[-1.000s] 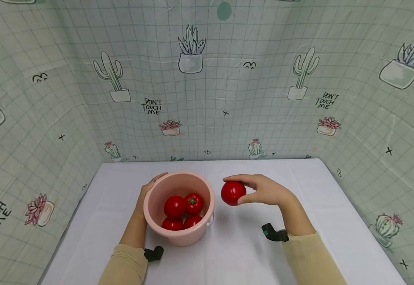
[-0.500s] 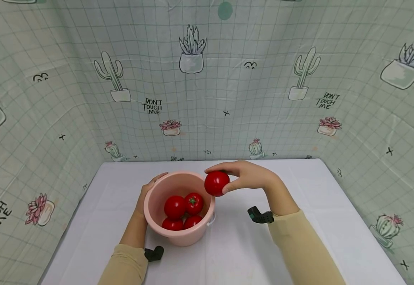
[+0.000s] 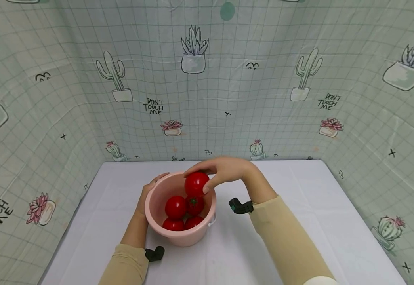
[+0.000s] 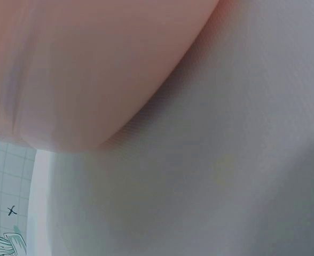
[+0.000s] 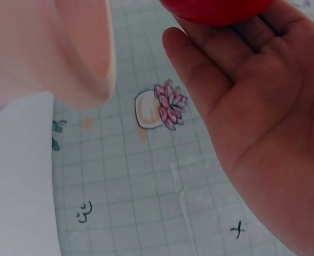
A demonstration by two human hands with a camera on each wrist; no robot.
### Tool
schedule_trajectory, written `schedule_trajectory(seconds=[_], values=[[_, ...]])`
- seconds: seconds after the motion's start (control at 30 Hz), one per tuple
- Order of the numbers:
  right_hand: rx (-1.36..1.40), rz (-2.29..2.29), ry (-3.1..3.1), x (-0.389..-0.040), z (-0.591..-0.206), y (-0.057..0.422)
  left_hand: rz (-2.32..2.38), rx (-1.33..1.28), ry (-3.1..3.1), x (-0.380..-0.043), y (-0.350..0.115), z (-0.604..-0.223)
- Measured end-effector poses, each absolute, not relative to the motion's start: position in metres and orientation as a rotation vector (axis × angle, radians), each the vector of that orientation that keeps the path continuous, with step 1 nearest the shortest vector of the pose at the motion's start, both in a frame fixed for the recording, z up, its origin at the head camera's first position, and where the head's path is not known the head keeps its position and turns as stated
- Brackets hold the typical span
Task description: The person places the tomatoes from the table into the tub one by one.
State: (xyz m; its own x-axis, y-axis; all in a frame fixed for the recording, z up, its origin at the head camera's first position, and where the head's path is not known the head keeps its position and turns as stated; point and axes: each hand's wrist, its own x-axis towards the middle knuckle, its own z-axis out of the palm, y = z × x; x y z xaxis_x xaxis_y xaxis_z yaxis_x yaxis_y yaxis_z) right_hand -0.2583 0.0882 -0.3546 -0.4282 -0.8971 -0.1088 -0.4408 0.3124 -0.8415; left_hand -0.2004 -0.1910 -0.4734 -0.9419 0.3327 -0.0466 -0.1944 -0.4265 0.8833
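A pink bucket (image 3: 151,213) stands on the table with several red tomatoes (image 3: 175,207) in its bottom; one shows a green stem top. My left hand (image 3: 144,198) holds the bucket's left side, its fingers bent around the outer wall below the rim; the thumb is hidden. Between thumb and fingers of my right hand (image 3: 224,170), another glossy red tomato (image 3: 196,183) is gripped over the bucket's back right part. In the right wrist view, the right palm (image 5: 280,117) faces the camera beside that tomato (image 5: 221,9) and the bucket rim (image 5: 106,88).
A white cloth covers the table (image 3: 278,221). A pale green gridded curtain (image 3: 221,91) with cactus prints encloses the back and sides. The bucket's white handle end (image 3: 212,220) sticks out on its right. Black wrist straps (image 3: 240,206) sit on both arms.
My right hand has carried the tomato leftward, from the table area right of the bucket to above its opening. The left hand and bucket have stayed put.
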Motion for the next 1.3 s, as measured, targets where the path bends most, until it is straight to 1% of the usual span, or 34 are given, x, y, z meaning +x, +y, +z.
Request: schedule_trajectory(seconds=[0.33, 0.7, 0.93, 1.3], values=[[-1.149, -0.809, 1.987, -0.265, -0.357, 0.048, 2.399, 0.214, 1.467, -0.203, -0.191, -0.475], [-1.197, -0.578, 1.946, -0.257, -0.361, 0.003, 2.403, 0.237, 1.452, -0.202, -0.19, -0.476], [-1.118, -0.513, 1.963, -0.25, -0.364, -0.007, 2.42, 0.251, 1.509, -0.199, -0.187, -0.473], [-1.138, -0.517, 1.917, -0.247, -0.364, -0.008, 2.421, 0.246, 1.512, -0.198, -0.186, -0.469]])
